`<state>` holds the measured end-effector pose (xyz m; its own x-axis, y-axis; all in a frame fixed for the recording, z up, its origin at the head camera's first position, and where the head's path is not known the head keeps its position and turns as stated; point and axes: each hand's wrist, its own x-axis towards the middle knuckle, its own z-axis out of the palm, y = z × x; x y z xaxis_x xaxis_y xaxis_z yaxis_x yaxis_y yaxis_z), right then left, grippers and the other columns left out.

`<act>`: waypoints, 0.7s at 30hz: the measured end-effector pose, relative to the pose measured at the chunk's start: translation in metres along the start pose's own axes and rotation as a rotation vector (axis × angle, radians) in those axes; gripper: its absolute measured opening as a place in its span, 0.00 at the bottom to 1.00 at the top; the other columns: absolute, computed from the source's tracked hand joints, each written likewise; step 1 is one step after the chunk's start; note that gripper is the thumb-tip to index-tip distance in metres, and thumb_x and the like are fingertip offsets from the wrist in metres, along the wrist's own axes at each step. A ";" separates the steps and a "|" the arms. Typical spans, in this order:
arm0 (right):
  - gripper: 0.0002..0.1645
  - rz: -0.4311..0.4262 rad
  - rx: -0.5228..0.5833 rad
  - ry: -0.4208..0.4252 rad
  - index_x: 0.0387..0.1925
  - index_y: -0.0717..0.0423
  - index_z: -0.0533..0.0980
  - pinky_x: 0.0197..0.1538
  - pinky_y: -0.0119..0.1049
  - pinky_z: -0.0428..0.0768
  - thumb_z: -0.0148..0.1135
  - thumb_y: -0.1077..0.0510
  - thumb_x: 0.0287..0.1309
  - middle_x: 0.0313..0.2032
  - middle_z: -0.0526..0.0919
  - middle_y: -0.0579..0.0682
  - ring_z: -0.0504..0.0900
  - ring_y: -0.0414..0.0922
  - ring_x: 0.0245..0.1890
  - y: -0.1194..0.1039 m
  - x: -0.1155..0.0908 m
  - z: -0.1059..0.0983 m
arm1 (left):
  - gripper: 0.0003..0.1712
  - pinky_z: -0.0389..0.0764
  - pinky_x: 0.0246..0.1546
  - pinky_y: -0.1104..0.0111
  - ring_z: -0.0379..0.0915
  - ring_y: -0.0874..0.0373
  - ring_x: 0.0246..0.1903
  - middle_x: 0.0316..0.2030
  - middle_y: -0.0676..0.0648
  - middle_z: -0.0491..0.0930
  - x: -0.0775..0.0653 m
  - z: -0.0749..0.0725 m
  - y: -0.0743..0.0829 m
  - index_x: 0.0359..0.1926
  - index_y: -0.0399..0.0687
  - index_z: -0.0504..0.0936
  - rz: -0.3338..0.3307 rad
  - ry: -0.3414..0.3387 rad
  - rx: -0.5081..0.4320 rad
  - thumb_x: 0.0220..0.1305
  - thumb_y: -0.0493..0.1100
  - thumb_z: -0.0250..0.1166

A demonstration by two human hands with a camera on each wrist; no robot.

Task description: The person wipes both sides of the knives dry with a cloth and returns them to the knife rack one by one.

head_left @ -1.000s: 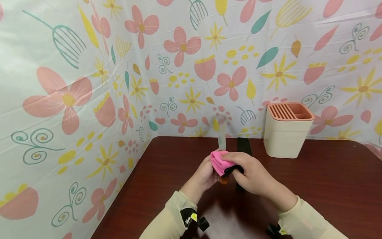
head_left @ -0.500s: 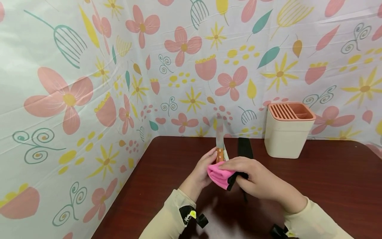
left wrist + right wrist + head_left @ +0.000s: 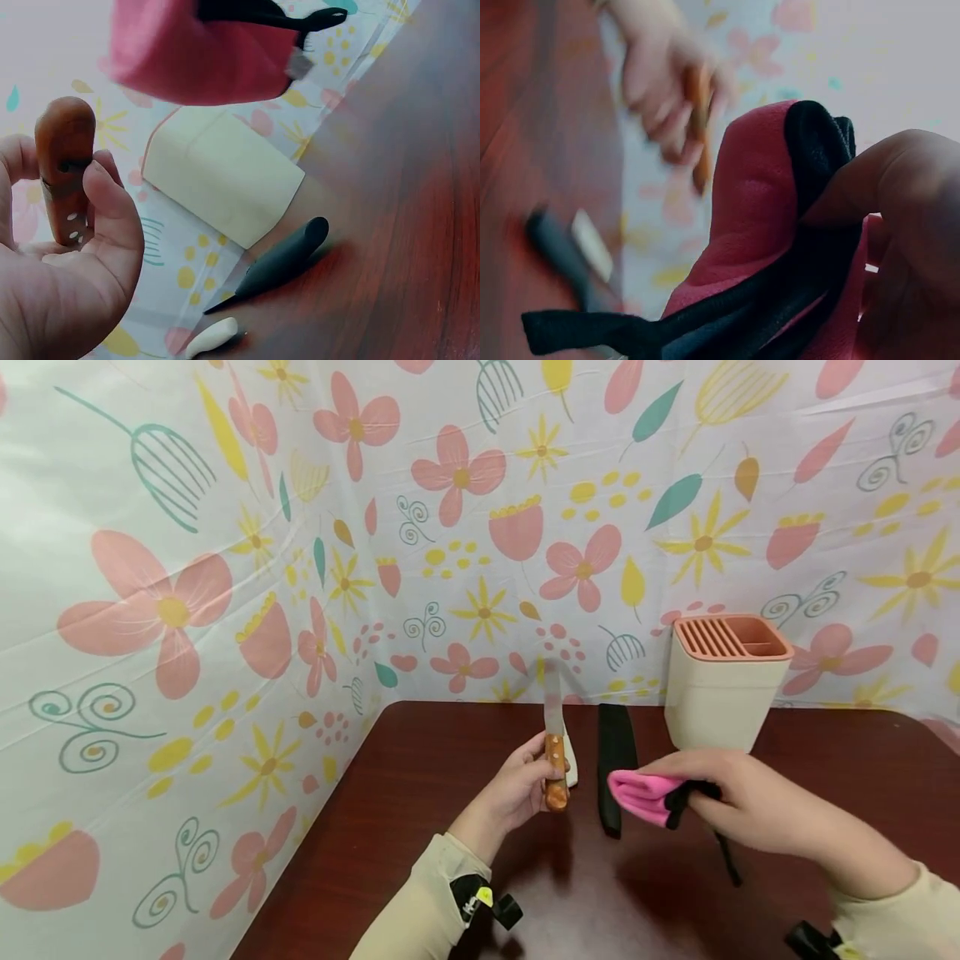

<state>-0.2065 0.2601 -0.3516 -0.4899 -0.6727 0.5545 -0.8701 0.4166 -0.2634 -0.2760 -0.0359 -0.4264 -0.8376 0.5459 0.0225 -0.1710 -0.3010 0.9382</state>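
My left hand (image 3: 510, 793) grips a knife (image 3: 556, 768) by its brown wooden handle, with the blade pointing up and away. In the left wrist view, the butt of the knife handle (image 3: 66, 139) stands up between thumb and fingers. My right hand (image 3: 757, 810) pinches a folded pink cloth (image 3: 643, 795) with black trim and a black hanging loop. The right wrist view shows the thumb pressed into the cloth (image 3: 754, 187). Cloth and knife are apart. Between the hands, a long black object (image 3: 617, 760) with a narrower handle-like end lies on the table.
A white-handled object (image 3: 572, 764) lies just behind the knife, mostly hidden. At the back right of the dark red table (image 3: 450, 735) stands a cream holder (image 3: 712, 710) with a slotted orange top. A flower-patterned curtain (image 3: 465, 568) borders the back and left.
The pink cloth, held in my right hand, has slid down off the knife handle and moved away to the right. My left hand has kept its grip and barely moved.
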 end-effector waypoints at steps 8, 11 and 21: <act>0.35 0.332 -0.286 -0.112 0.53 0.40 0.85 0.32 0.24 0.68 0.68 0.73 0.44 0.41 0.86 0.31 0.72 0.25 0.32 0.049 -0.065 -0.027 | 0.37 0.81 0.27 0.71 0.79 0.63 0.28 0.40 0.54 0.78 -0.004 0.000 0.004 0.75 0.50 0.63 -0.044 -0.056 0.044 0.64 0.30 0.54; 0.33 0.469 -0.411 -0.188 0.54 0.47 0.85 0.31 0.32 0.72 0.67 0.71 0.42 0.41 0.89 0.42 0.76 0.31 0.32 0.062 -0.081 -0.035 | 0.35 0.82 0.28 0.70 0.80 0.62 0.30 0.43 0.53 0.79 -0.005 0.001 0.006 0.74 0.49 0.64 -0.050 -0.059 0.063 0.67 0.32 0.56; 0.30 0.596 -0.539 -0.228 0.55 0.59 0.82 0.40 0.62 0.82 0.60 0.72 0.46 0.49 0.86 0.68 0.87 0.63 0.44 0.092 -0.123 -0.027 | 0.28 0.83 0.37 0.69 0.82 0.60 0.36 0.56 0.36 0.82 -0.002 0.001 0.003 0.73 0.39 0.69 -0.051 0.054 0.087 0.74 0.32 0.56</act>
<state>-0.2245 0.3979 -0.4228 -0.9092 -0.3304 0.2535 -0.3454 0.9383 -0.0157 -0.2744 -0.0368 -0.4228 -0.8560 0.5153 -0.0426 -0.1705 -0.2036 0.9641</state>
